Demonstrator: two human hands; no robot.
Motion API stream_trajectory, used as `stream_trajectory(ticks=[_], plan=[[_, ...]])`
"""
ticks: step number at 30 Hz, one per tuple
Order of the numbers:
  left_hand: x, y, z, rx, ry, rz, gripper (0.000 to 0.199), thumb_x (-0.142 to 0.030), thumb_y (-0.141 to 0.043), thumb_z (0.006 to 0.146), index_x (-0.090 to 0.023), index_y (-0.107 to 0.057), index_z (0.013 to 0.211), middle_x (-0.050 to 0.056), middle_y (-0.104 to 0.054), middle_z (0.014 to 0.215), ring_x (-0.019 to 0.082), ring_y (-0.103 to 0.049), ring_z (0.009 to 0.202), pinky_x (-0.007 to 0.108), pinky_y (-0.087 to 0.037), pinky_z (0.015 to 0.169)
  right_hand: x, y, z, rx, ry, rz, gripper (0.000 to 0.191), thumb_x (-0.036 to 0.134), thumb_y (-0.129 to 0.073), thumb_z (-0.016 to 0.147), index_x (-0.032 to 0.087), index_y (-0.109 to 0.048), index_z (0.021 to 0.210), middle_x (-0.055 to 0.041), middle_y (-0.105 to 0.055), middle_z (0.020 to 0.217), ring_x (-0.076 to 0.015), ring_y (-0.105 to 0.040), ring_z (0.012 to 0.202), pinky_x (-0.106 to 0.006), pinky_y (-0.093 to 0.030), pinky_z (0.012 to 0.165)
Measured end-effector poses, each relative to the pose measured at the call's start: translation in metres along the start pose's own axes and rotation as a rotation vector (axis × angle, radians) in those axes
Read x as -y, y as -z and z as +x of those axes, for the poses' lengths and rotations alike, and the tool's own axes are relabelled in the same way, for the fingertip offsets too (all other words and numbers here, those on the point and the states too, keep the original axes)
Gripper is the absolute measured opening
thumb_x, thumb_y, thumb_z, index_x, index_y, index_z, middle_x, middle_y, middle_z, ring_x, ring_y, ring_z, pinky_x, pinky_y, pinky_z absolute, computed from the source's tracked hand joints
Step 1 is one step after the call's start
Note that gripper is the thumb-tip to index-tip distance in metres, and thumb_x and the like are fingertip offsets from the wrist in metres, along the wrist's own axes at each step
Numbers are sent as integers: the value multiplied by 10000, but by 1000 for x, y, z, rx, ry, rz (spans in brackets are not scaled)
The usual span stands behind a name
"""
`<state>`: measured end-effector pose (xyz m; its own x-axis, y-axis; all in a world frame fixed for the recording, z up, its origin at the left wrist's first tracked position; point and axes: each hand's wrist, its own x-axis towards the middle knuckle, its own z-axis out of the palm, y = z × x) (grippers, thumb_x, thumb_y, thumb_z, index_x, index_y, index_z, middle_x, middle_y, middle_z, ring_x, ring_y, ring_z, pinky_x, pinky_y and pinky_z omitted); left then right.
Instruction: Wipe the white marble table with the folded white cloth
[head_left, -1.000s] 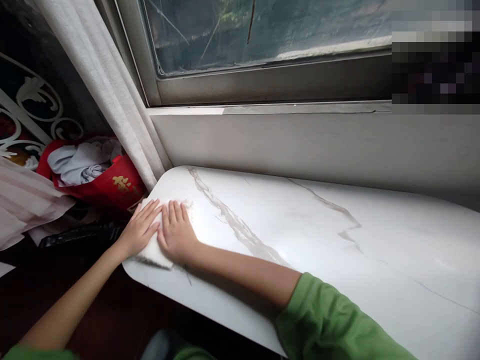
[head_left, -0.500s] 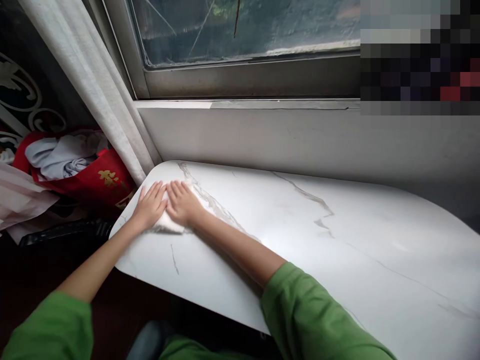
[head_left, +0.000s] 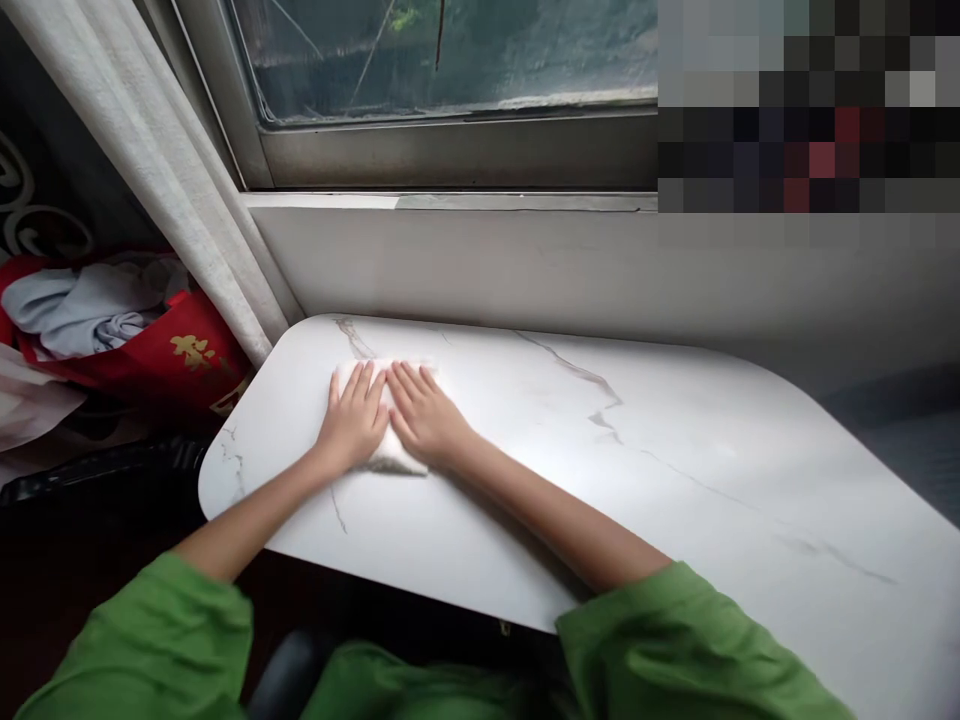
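Observation:
A folded white cloth point(head_left: 397, 456) lies on the white marble-patterned tabletop point(head_left: 517, 440), left of its middle. My left hand point(head_left: 354, 415) rests flat on the cloth's left part, fingers stretched forward. Beside it, my right hand point(head_left: 426, 412) presses flat on the right part, its fingers also straight. The thumbs nearly meet over the cloth, and both palms cover much of it. Neither hand is closed round the cloth.
The table's far edge runs along a pale wall point(head_left: 465, 255) below a window point(head_left: 450, 60). A light curtain point(head_left: 150, 150) hangs at the left. Beside the table stands a red bag point(head_left: 172, 370) stuffed with clothes point(head_left: 90, 305). The upper right corner is pixelated.
Both hands and the cloth have slid to the right across the tabletop, away from its rounded left end. The view has shifted slightly to the right.

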<state>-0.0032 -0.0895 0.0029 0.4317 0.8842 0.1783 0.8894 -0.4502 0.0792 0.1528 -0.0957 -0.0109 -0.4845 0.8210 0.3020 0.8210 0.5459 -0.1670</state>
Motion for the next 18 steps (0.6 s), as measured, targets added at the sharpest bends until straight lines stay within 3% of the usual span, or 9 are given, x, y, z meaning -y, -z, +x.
stream_trajectory(ticks=[4, 6, 8, 11, 15, 18], plan=[[-38, 6, -90, -75, -61, -9, 554, -246, -321, 933, -70, -355, 1457, 165, -293, 1541, 300, -188, 1453, 554, -82, 1183, 47, 24, -75, 20, 129, 26, 602, 296, -265, 971, -68, -321, 1448, -240, -274, 1522, -328, -177, 1446, -523, -222, 1168], [-51, 8, -111, -71, -84, -8, 571, -245, -327, 926, -39, -342, 1458, 185, -272, 1544, 313, -176, 1455, 567, -82, 1179, 59, 31, -97, 18, 152, 24, 594, 281, -271, 965, -73, -339, 1437, -248, -288, 1514, -335, -168, 1447, -530, -231, 1165], [-56, 8, -111, -48, -86, -8, 569, -243, -322, 926, -32, -344, 1455, 192, -274, 1541, 312, -184, 1453, 573, -83, 1177, 57, 35, -100, 28, 155, 22, 594, 276, -293, 956, -82, -356, 1426, -259, -306, 1503, -344, -176, 1443, -528, -222, 1168], [-54, 4, -76, 6, -64, -23, 551, -241, -307, 932, -54, -363, 1448, 184, -303, 1531, 296, -213, 1447, 578, -92, 1172, 29, 34, -73, 115, 87, 71, 623, 302, -341, 933, -66, -348, 1435, -257, -307, 1506, -348, -217, 1433, -540, -225, 1157], [-42, -5, 13, 72, -67, -43, 534, -231, -302, 940, -75, -360, 1447, 165, -299, 1536, 274, -225, 1446, 575, -97, 1168, -33, 27, -11, 270, -108, 191, 670, 291, -432, 860, -23, -343, 1445, -239, -328, 1507, -335, -282, 1414, -545, -234, 1139], [-37, -13, 87, 95, -116, -60, 514, -215, -328, 938, -100, -376, 1437, 129, -310, 1540, 235, -241, 1443, 522, -98, 1184, -75, 18, 22, 145, -314, 159, 623, 239, -358, 885, -20, -330, 1451, -214, -289, 1534, -292, -231, 1439, -502, -169, 1164]])
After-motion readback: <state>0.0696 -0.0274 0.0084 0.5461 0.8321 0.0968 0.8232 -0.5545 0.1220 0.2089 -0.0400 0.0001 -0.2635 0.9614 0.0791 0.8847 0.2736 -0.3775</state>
